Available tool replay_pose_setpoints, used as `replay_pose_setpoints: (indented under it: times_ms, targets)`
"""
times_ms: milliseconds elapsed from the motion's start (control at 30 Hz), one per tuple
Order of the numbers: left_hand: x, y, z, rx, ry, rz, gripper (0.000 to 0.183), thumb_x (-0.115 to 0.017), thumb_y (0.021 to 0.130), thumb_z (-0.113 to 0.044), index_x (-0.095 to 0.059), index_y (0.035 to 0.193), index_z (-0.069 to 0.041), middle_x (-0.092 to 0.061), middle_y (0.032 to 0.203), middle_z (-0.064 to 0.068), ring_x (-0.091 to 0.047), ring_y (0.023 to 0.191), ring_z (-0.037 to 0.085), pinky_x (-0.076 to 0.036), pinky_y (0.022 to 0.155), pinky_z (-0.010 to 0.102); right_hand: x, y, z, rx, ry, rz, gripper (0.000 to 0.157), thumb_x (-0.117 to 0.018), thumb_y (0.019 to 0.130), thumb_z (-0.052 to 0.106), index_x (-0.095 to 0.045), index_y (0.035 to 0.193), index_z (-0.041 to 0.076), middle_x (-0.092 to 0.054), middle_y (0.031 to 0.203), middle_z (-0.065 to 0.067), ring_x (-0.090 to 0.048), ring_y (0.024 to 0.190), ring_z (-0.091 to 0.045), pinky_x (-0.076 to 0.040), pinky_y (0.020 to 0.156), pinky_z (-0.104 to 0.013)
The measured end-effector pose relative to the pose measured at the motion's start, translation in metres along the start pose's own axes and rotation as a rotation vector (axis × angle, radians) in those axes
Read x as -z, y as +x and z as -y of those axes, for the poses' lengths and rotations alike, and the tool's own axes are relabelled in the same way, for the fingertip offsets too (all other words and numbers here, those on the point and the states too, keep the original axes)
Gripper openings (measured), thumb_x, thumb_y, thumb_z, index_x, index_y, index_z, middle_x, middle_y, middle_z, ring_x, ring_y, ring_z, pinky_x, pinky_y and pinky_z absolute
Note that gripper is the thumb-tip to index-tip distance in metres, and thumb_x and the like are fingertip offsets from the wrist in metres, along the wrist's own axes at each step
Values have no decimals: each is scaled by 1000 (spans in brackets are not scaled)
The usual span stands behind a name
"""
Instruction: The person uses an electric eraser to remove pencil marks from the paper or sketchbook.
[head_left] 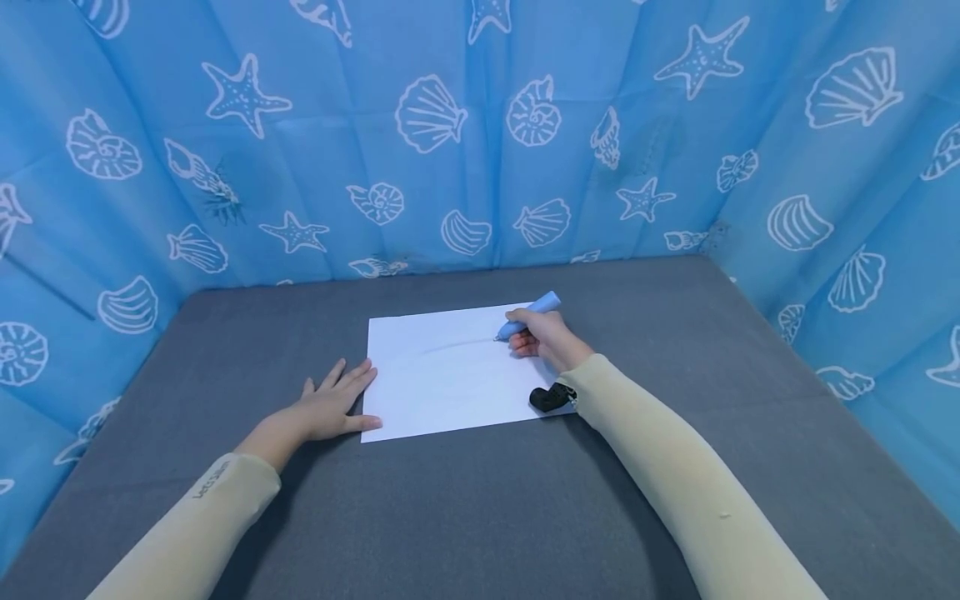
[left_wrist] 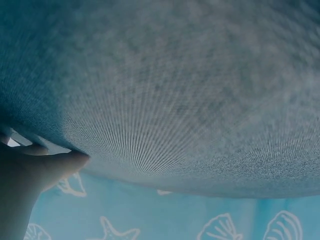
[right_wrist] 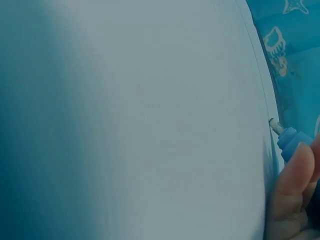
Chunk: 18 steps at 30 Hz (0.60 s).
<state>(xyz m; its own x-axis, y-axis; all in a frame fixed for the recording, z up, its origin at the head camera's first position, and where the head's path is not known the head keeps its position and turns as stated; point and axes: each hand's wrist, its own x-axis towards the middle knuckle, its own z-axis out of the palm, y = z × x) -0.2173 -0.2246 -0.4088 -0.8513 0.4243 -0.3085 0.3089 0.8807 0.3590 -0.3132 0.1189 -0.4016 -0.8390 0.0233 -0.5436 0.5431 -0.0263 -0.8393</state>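
A white sheet of paper [head_left: 450,387] lies flat on the grey table. My right hand [head_left: 546,333] pinches a thick light-blue pen-shaped tool [head_left: 543,303], tilted with its small metal tip at the paper's upper right part. That tip also shows close to the paper in the right wrist view, with the blue tool [right_wrist: 294,142] just ahead of the fingertips [right_wrist: 298,167]. A faint line runs left from the tip across the sheet. My left hand [head_left: 330,406] rests with fingers spread at the paper's left edge, its fingertips and thumb touching the sheet.
A grey cloth-covered table [head_left: 465,508] extends around the paper. Blue curtains [head_left: 465,117] with white shells and starfish stand behind it and at both sides. A small black object [head_left: 550,398] sits at the right wrist, over the paper's lower right corner.
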Motion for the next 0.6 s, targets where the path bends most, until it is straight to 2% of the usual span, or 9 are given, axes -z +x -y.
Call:
replay_pose_setpoints:
  times_ms: [200, 367, 600]
  targets:
    - [1, -1, -2, -3, -4, -2, 95, -57, 89, -63, -18, 155, -6, -9, 162, 16, 5, 143, 48, 3, 99, 78, -2, -1, 1, -9, -16, 18, 25, -65, 94, 23, -61, 97, -2, -58, 62, -5, -53, 48, -11, -51, 50, -23]
    - [1, 0, -3, -4, -8, -2, 96, -57, 88, -63, -18, 155, -6, -8, 162, 15, 5, 143, 48, 4, 99, 78, 0, -1, 2, -12, 1, -12, 25, -65, 94, 23, -61, 95, -2, -57, 60, -5, -53, 46, -11, -50, 48, -23]
    - [1, -1, -4, 0, -7, 1, 96, -57, 88, -63, -18, 155, -6, -9, 162, 15, 5, 143, 48, 3, 99, 78, 2, -2, 2, -23, -23, 14, 25, -64, 94, 23, -61, 96, -2, -58, 61, -5, -53, 48, -11, -51, 49, -23]
